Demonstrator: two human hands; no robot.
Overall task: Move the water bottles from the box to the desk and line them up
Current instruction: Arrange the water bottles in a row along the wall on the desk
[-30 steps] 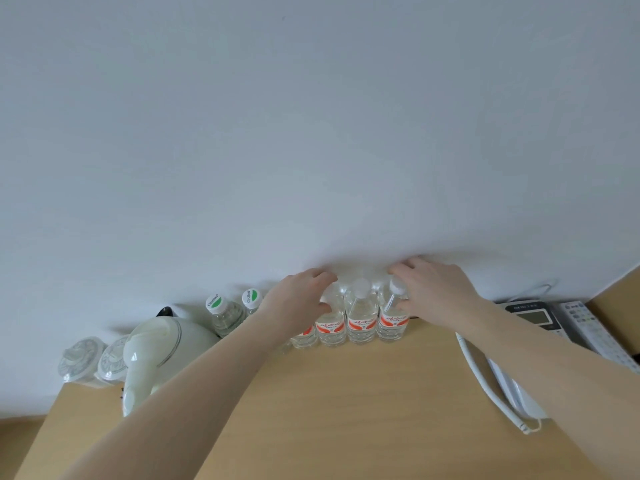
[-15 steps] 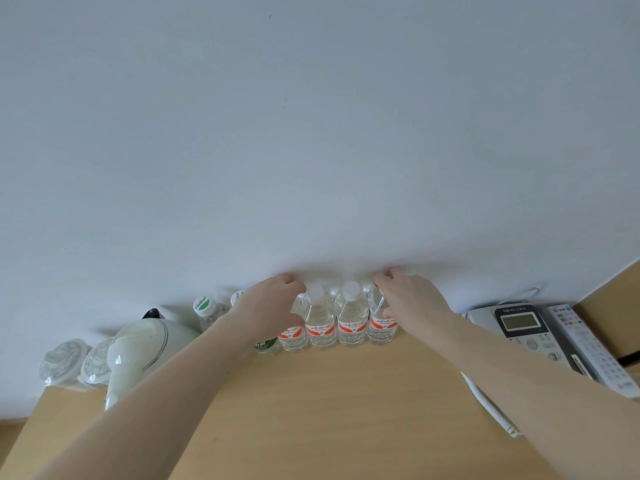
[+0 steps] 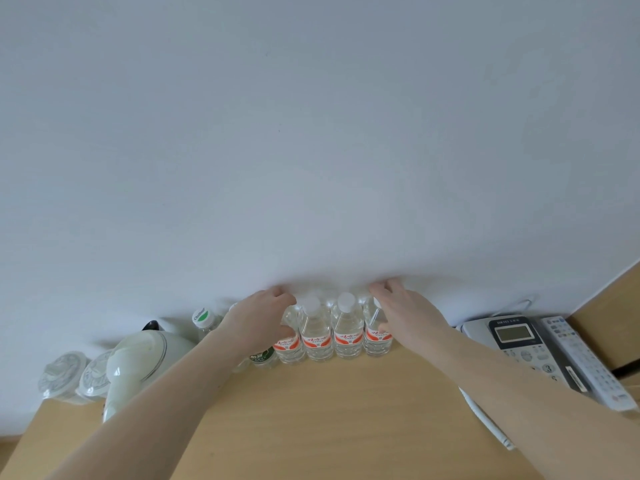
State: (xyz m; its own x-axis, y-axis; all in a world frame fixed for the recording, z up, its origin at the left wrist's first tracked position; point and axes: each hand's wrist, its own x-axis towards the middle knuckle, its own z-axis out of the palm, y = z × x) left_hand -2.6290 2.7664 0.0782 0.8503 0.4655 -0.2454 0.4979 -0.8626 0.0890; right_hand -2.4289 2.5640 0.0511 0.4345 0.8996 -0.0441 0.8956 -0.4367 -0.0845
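Several clear water bottles with white caps and red labels stand upright in a tight row (image 3: pixel 315 332) against the white wall at the back of the wooden desk (image 3: pixel 329 417). More caps show behind them. My left hand (image 3: pixel 261 318) wraps round the leftmost red-label bottle (image 3: pixel 290 341), thumb in front and fingers over its top. Round the rightmost bottle (image 3: pixel 375 336) curls my right hand (image 3: pixel 407 315), its thumb on the bottle's front. No box is in view.
Left of the row stand two bottles with green markings (image 3: pixel 204 318), a white kettle (image 3: pixel 138 362) and two lidded glass jars (image 3: pixel 62 375). A desk phone (image 3: pixel 512 341) with its cord and a remote (image 3: pixel 581 358) lie at the right, by a wooden side panel.
Both hands stay on the two ends of the bottle row. The view has shifted slightly, and the row looks drawn closer together.
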